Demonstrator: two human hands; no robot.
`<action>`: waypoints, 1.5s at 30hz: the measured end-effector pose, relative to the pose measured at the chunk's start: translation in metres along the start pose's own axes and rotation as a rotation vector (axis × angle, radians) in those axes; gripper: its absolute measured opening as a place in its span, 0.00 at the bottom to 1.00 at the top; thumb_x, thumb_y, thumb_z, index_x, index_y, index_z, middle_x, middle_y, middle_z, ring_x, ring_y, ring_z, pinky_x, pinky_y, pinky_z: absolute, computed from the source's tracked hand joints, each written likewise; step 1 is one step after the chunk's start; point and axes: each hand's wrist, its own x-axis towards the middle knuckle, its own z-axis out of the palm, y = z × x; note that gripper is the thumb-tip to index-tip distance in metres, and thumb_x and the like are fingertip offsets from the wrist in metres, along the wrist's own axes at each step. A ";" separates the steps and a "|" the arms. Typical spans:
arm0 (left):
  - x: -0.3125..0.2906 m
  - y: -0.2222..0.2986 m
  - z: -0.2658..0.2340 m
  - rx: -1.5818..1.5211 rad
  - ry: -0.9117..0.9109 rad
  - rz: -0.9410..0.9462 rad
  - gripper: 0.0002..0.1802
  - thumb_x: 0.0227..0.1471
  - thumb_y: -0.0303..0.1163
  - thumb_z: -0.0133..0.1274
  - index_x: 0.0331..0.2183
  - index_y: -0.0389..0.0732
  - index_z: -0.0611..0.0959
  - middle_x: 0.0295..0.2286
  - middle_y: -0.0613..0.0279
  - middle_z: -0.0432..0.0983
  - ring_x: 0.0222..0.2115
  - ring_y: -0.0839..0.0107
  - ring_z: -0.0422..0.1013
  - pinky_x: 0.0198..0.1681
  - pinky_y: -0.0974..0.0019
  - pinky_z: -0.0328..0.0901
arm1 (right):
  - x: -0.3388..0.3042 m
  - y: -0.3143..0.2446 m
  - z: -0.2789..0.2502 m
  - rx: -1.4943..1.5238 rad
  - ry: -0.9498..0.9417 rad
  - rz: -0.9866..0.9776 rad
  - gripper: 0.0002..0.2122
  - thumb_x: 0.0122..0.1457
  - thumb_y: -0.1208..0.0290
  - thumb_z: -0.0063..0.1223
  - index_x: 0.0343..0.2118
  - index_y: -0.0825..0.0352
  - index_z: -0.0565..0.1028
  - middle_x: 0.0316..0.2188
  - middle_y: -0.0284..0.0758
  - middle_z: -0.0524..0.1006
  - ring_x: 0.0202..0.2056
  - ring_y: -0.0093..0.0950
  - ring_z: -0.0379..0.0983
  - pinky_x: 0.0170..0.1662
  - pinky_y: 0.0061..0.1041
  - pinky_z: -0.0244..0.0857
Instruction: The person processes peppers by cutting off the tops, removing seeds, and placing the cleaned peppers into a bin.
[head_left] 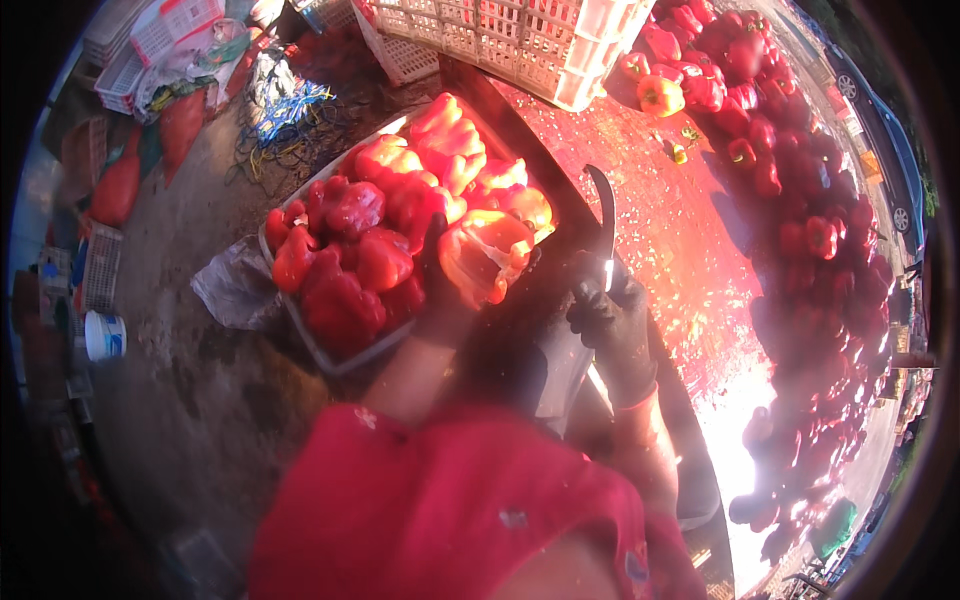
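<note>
My left hand [446, 296] is closed on a cut red bell pepper [485, 250], its pale hollow inside facing up; the fingers are partly hidden behind it. Gloved in a dark glove, my right hand [612, 312] grips a knife [606, 205] with a curved blade that points away from me. Beneath and left of the held pepper stands a crate [322, 352] heaped with red bell peppers [385, 257]. The blade is apart from the pepper.
A wet red tabletop [650, 210] spreads to my right, bearing a large pile of red peppers [800, 250]. White plastic baskets [520, 40] stand at the far side. On the ground at left are a clear plastic bag [238, 285], blue twine [290, 110] and a white bucket [104, 336].
</note>
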 end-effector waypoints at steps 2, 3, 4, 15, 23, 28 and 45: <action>0.010 0.027 -0.028 0.193 0.353 0.201 0.30 0.55 0.50 0.39 0.47 0.33 0.69 0.45 0.48 0.69 0.46 0.54 0.66 0.52 0.54 0.60 | -0.006 -0.002 -0.017 0.036 0.074 0.029 0.16 0.53 0.68 0.57 0.42 0.70 0.71 0.27 0.31 0.75 0.15 0.16 0.65 0.17 0.13 0.56; 0.024 0.047 0.019 0.141 0.363 0.129 0.35 0.51 0.57 0.43 0.49 0.36 0.69 0.43 0.54 0.70 0.44 0.59 0.67 0.48 0.55 0.63 | -0.009 0.002 -0.026 0.027 0.191 0.091 0.15 0.54 0.67 0.54 0.41 0.71 0.71 0.28 0.32 0.74 0.15 0.16 0.64 0.18 0.13 0.56; 0.040 0.072 0.024 0.181 0.353 0.195 0.32 0.53 0.55 0.42 0.46 0.36 0.71 0.41 0.54 0.72 0.42 0.57 0.69 0.47 0.55 0.64 | -0.011 0.022 -0.048 -0.061 0.232 -0.008 0.13 0.55 0.66 0.52 0.38 0.71 0.72 0.25 0.31 0.74 0.15 0.16 0.64 0.19 0.13 0.57; 0.181 0.140 -0.129 2.673 0.566 0.226 0.22 0.50 0.47 0.39 0.36 0.43 0.79 0.33 0.49 0.76 0.35 0.50 0.72 0.36 0.51 0.66 | -0.082 0.081 -0.140 -0.381 0.648 0.161 0.07 0.48 0.68 0.51 0.29 0.63 0.71 0.28 0.35 0.72 0.32 0.37 0.69 0.44 0.35 0.57; 0.149 0.136 -0.185 2.658 0.101 0.487 0.25 0.55 0.28 0.39 0.56 0.46 0.60 0.50 0.49 0.63 0.51 0.52 0.60 0.52 0.53 0.57 | -0.080 0.062 -0.118 -0.086 0.897 0.231 0.09 0.58 0.67 0.47 0.32 0.69 0.74 0.17 0.25 0.69 0.15 0.12 0.59 0.17 0.13 0.51; 0.156 0.166 -0.241 2.587 0.146 0.385 0.21 0.55 0.30 0.39 0.51 0.40 0.67 0.50 0.49 0.65 0.51 0.54 0.61 0.55 0.58 0.55 | -0.077 0.081 -0.133 -0.087 0.817 0.127 0.07 0.58 0.68 0.49 0.31 0.66 0.71 0.15 0.25 0.66 0.14 0.13 0.59 0.15 0.13 0.51; 0.291 -0.214 0.074 1.749 -0.404 0.414 0.23 0.51 0.39 0.52 0.45 0.33 0.72 0.34 0.45 0.74 0.34 0.52 0.71 0.38 0.57 0.65 | -0.132 0.049 -0.244 -0.120 0.932 -0.022 0.11 0.55 0.73 0.52 0.38 0.72 0.69 0.22 0.28 0.70 0.20 0.16 0.67 0.22 0.16 0.61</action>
